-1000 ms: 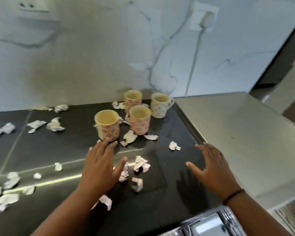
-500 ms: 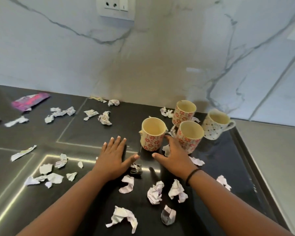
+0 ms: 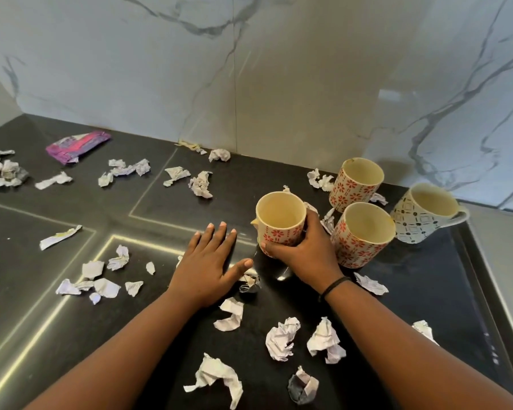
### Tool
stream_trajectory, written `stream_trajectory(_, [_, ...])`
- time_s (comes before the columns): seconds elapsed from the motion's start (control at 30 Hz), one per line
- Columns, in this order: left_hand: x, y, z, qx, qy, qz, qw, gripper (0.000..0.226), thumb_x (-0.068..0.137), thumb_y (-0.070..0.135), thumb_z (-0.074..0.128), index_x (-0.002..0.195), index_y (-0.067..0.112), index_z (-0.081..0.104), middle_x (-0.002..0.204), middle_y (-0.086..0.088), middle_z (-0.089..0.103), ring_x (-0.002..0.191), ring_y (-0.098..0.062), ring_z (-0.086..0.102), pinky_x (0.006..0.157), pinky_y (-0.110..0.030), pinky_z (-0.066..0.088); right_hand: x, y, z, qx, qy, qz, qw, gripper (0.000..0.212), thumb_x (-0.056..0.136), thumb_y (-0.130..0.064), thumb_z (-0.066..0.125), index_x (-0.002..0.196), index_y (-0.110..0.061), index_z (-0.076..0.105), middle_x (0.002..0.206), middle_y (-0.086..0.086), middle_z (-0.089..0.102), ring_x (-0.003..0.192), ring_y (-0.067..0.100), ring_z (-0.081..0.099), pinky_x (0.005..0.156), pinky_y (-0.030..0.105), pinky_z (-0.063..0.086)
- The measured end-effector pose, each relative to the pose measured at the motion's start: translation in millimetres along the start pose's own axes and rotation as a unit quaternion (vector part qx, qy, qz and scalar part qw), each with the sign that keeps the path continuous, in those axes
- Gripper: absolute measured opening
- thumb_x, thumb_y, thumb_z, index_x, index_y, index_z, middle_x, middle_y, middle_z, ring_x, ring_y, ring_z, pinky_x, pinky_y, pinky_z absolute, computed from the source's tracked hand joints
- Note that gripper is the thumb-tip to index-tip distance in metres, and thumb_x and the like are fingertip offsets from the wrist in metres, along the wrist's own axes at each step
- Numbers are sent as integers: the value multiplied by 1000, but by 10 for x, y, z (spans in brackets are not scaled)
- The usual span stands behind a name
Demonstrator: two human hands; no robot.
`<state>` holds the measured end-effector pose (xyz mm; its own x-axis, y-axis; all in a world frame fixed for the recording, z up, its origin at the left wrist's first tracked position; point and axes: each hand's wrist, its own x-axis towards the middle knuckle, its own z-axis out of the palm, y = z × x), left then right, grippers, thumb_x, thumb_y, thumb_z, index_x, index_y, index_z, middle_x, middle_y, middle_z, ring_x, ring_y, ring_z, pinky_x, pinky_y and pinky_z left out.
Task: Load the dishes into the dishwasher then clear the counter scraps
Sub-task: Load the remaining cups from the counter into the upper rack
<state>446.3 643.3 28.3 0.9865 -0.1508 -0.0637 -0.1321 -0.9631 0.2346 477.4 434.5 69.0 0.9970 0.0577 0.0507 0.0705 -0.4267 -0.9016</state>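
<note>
Right hand [image 3: 304, 253] wraps the nearest red-flowered mug [image 3: 280, 221], thumb across its front, fingers round the far side. Left hand [image 3: 209, 264] lies flat and released on the black counter [image 3: 160, 214], holding nothing. Mug stands upright on the counter, beside a second flowered mug [image 3: 363, 233]; two more mugs behind. Step: dish loading, first mug, not lifted. Dishwasher not in view. Next: lift straight up, clear of the neighbour. Paper scraps [image 3: 280, 338] remain scattered.

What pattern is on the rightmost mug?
Rightmost mug: white with small dark square outlines and dots, cream inside. Head view, the only one.
</note>
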Motion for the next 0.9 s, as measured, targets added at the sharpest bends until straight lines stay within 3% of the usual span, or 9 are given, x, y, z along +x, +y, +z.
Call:
stream_trajectory(0.13, [-1,-3,-47,-35,1,12,999,112,61,87,-20,152,29,9,160,3,-1,147,-15,-8,116,-33,-9,-199,-230,-106,-12,-30,-40,999,76,62,-36,88,118,-44,37,113,-26,49,102,-20,46,77,-1,39])
stream_trajectory(0.23, [-27,45,-203,-167,50,37,984,114,65,91,-10,150,24,25,159,-2,18,148,-19,7,119,-38,-2,-353,-430,-214,18,-51,-53,997,74,60,-37,88,115,-47,39,118,-16,53,108,-4,53,85,16,49])
stream_trajectory(0.3, [-118,181,-386,-323,88,79,939,103,71,91,9,146,25,34,154,-1,32,144,-20,22,118,-43,14,-450,-542,-285,68,-63,-46,995,77,55,-41,87,118,-42,42,119,-6,57,108,8,59,84,28,55])
stream_trajectory(0.37, [-233,384,-620,-466,91,135,870,94,70,88,36,142,28,38,144,0,45,134,-20,41,106,-44,37,-528,-635,-352,128,-77,-25,988,77,53,-40,84,119,-32,46,114,0,62,105,16,64,83,37,58])
stream_trajectory(0.47, [-391,732,-1005,-593,34,147,791,92,59,63,75,137,34,38,129,-3,55,114,-22,60,86,-39,53,-737,-749,-445,200,-81,7,976,70,59,-30,83,120,-21,51,111,10,65,102,26,66,84,44,57])
stream_trajectory(0.6, [-533,1148,-1251,-658,-45,145,738,57,66,22,80,115,31,54,102,1,69,90,-13,70,68,-25,56,-1149,-803,-600,272,-48,21,961,52,73,-17,75,120,-12,54,111,15,65,103,32,65,87,43,55])
stream_trajectory(0.7, [-685,1494,-1228,-680,-86,158,711,40,69,20,73,108,23,62,95,-3,73,87,-20,71,66,-27,57,-1552,-739,-807,339,24,37,940,72,64,-27,84,126,-12,51,116,15,65,106,32,64,85,43,54])
stream_trajectory(0.8, [-818,1906,-1092,-693,-149,158,688,50,72,22,74,118,12,58,103,-10,71,95,-28,70,72,-37,58,-2099,-575,-1065,413,104,73,902,95,56,-41,89,135,-14,44,124,17,62,110,35,62,81,40,55])
stream_trajectory(0.9, [-975,2396,-898,-694,-219,157,668,68,67,27,76,128,12,50,111,-10,69,100,-27,68,82,-45,56,-2747,-414,-1317,478,129,111,862,93,59,-53,85,135,-16,47,129,21,58,114,41,58,92,46,52])
